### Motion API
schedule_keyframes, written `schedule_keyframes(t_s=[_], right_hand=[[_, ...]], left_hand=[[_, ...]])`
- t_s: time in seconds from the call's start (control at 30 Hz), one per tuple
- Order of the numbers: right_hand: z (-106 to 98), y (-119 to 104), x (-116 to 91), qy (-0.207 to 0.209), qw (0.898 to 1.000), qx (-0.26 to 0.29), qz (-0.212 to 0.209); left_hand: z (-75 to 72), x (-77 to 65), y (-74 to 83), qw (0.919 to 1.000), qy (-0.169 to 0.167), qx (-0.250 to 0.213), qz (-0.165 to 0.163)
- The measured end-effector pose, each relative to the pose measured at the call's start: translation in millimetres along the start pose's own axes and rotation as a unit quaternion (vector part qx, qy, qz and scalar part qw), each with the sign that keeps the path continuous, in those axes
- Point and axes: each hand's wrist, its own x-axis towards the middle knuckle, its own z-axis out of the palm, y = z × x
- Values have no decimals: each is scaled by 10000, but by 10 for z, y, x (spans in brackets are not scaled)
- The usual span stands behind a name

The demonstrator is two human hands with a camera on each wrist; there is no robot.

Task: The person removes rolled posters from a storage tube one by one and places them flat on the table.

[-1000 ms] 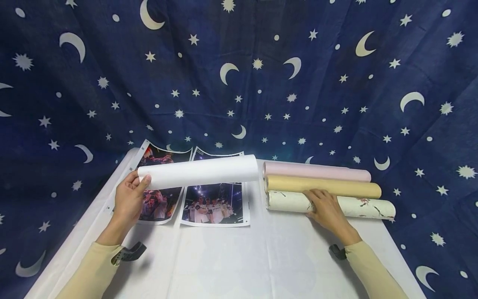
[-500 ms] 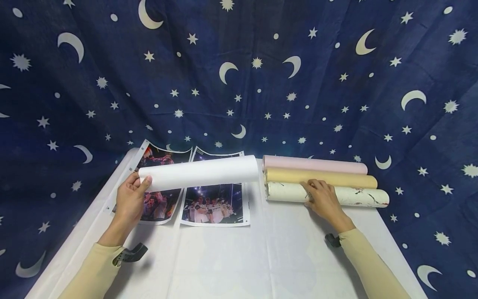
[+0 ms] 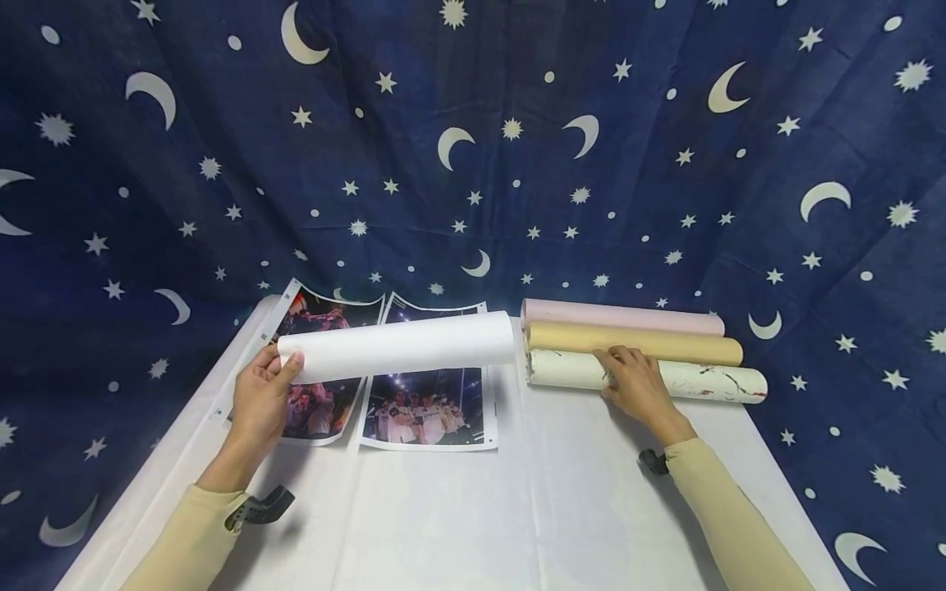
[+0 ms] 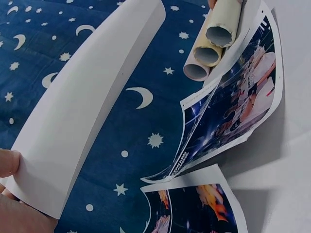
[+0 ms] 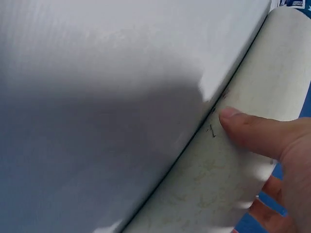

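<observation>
My left hand (image 3: 260, 394) pinches the left end of a white paper roll (image 3: 399, 346), thumb on its near side. The roll is held up over two photo prints; in the left wrist view its paper (image 4: 82, 107) looks loosely curled. My right hand (image 3: 639, 387) grips a cream roll with a branch-and-blossom pattern (image 3: 713, 382) around its middle. In the right wrist view the thumb (image 5: 252, 133) lies along the near side of that roll (image 5: 194, 184), with fingers on the far side. Behind it, side by side, lie a yellow roll (image 3: 695, 346) and a pink roll (image 3: 621, 314).
Two photo prints with white borders, a left one (image 3: 318, 410) and a right one (image 3: 421, 414), lie with curled edges on the white-covered table (image 3: 436, 525). A dark blue cloth with moons and stars (image 3: 369, 148) hangs behind the table.
My right hand has moved away from me with the patterned roll, and the yellow and pink rolls have shifted back toward the cloth. The left hand holds the white roll almost still.
</observation>
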Motion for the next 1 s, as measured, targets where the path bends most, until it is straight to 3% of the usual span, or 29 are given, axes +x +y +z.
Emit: schedule_keyframes(t_s=[0.13,0.27,0.37,0.5,0.63,0.87,0.93,1.0], right_hand=[[-86,-130,-28,231,9994,261,-6],[-247,-321,-47,409,9918,1211,82],[-378,-441,-38,189,9696,2427,253],[-489,-532,-41,-684,9304,3590,289],[-515,-587,-52,-1574,8999,4067,-5],[-504,-749,-5,-2385,8445,4784,-313],[-491,-803,-14,-2655,8361,4788,-340],[-490,-848,-20,-2861,8366,4656,-374]], left_hand=[[41,-45,15,9999,-89,-33,45],[149,-99,34,9992,-350,93,195],[269,-142,49,9951,-725,599,317],[438,-187,41,9791,-1379,1379,573],[589,-183,14,9645,-1891,1678,767],[755,-95,0,9462,-2442,1920,904],[767,-90,-2,9404,-2586,2027,879],[781,-87,-2,9366,-2693,2085,817]])
